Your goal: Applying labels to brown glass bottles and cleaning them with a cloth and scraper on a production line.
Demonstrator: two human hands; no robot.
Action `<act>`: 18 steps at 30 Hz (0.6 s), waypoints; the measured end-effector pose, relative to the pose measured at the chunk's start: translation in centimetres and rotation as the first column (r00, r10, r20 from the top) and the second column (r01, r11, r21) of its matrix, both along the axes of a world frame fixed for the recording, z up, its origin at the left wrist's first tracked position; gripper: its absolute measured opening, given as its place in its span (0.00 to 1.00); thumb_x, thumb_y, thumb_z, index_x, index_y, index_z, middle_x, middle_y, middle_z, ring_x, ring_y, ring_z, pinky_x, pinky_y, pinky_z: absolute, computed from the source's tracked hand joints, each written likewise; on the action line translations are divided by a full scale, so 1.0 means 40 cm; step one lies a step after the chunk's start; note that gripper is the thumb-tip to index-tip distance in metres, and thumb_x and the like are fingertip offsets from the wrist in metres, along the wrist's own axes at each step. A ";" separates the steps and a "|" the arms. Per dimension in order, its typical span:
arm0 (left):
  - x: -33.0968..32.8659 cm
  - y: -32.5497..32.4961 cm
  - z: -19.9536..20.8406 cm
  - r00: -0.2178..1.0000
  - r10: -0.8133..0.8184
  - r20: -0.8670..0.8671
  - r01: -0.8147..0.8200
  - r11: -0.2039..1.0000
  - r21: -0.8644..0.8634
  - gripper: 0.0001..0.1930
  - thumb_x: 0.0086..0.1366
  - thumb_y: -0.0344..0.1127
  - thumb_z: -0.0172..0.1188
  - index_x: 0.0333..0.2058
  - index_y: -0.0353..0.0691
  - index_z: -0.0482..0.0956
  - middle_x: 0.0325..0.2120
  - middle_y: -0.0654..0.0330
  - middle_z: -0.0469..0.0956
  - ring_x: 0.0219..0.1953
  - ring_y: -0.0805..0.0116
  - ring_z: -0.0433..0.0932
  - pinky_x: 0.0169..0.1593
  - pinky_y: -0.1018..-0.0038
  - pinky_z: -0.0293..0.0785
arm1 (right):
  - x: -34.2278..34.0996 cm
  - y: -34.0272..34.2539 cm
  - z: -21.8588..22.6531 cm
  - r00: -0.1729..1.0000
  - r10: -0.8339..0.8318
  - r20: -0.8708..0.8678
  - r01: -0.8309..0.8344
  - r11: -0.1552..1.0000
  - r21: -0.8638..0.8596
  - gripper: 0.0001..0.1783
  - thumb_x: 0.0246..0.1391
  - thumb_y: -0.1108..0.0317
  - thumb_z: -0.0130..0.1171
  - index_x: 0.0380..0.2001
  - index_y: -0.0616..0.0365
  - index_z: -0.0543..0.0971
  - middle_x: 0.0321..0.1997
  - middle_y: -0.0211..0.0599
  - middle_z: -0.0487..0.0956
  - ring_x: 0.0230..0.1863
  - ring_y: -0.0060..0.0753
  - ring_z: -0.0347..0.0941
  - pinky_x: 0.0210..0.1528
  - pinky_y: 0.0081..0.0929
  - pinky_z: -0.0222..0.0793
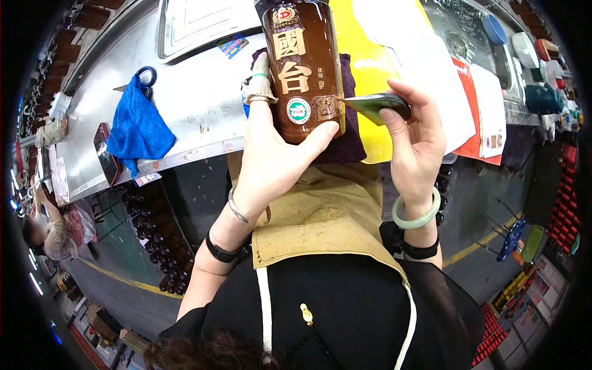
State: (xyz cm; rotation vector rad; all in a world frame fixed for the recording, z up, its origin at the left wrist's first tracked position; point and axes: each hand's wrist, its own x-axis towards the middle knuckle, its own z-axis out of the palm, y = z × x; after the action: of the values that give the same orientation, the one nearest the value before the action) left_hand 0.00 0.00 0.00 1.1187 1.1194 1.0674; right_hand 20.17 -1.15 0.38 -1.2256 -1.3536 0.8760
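Observation:
A large brown glazed jar (303,68) with gold characters and a round green-and-white emblem lies on a dark purple cloth (349,139) at the table's near edge. My left hand (280,151) grips its lower end, thumb across the base and the fingers along its left side. A whitish cloth cover (260,80) wraps some of those fingers. In my right hand (414,129), between thumb and fingers, is a thin flat tool (377,106), dark along its edge and greenish on its face. Its pointed tip meets or nearly meets the jar's right side; I cannot tell which.
A blue cloth (140,129) lies left beside dark-handled scissors (147,77) and a phone-like slab (106,154). Yellow sheet (370,68), white paper (447,105) and red paper (468,92) cover the right side. A metal tray (206,28) stands behind. Another person (58,231) is at far left.

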 end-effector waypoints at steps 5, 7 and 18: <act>-0.053 -0.010 -0.032 0.968 -0.116 -0.223 0.160 0.969 0.189 0.65 0.51 0.35 0.82 0.76 0.29 0.40 0.70 0.44 0.62 0.72 0.54 0.63 0.74 0.59 0.61 | 0.016 0.005 0.013 0.860 0.031 0.509 -0.264 0.881 0.393 0.14 0.44 0.82 0.65 0.36 0.57 0.88 0.40 0.33 0.87 0.46 0.37 0.80 0.50 0.32 0.75; -0.052 -0.020 -0.064 0.980 -0.057 -0.189 0.095 0.975 0.202 0.67 0.48 0.35 0.84 0.76 0.29 0.43 0.71 0.43 0.61 0.73 0.52 0.63 0.74 0.60 0.61 | 0.016 -0.015 0.024 0.796 0.152 0.586 -0.433 0.819 0.375 0.12 0.47 0.71 0.64 0.36 0.52 0.89 0.42 0.28 0.88 0.44 0.33 0.80 0.48 0.33 0.74; -0.042 -0.008 -0.094 0.908 0.205 -0.364 -0.049 0.917 0.395 0.46 0.52 0.23 0.74 0.71 0.32 0.65 0.64 0.43 0.74 0.65 0.50 0.75 0.67 0.63 0.71 | -0.017 -0.019 0.107 0.703 0.220 0.676 -0.557 0.762 0.330 0.18 0.43 0.69 0.68 0.41 0.52 0.89 0.40 0.27 0.86 0.39 0.29 0.81 0.43 0.30 0.73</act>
State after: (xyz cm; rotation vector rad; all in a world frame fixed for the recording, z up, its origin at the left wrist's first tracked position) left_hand -1.67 -0.32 -3.74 1.6449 1.3570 1.2265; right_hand 19.49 -1.92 4.67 -0.7909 -2.2828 0.3316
